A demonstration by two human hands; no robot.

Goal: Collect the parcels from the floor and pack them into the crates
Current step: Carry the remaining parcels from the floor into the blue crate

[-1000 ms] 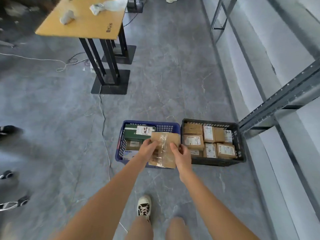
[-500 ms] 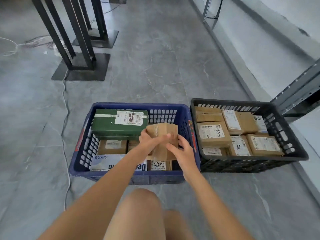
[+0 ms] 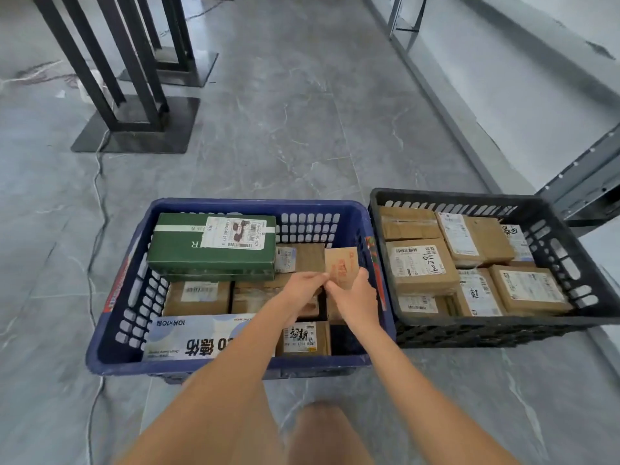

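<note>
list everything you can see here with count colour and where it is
blue crate: one, blue, on the floor, left of the black crate
black crate: one, black, right of and against the blue crate
green box: one, green with a white label, on top of the parcels at the blue crate's far left
held parcel: one, brown with red print, over the blue crate's right side
printed box: one, white and pale blue, at the blue crate's near wall
brown parcels: several in each crate, exact count unclear
table legs: black, on flat bases, far left
white cable: one, along the floor, left
metal rack: grey, right edge
hands: left hand and right hand, both gripping the held parcel
</note>
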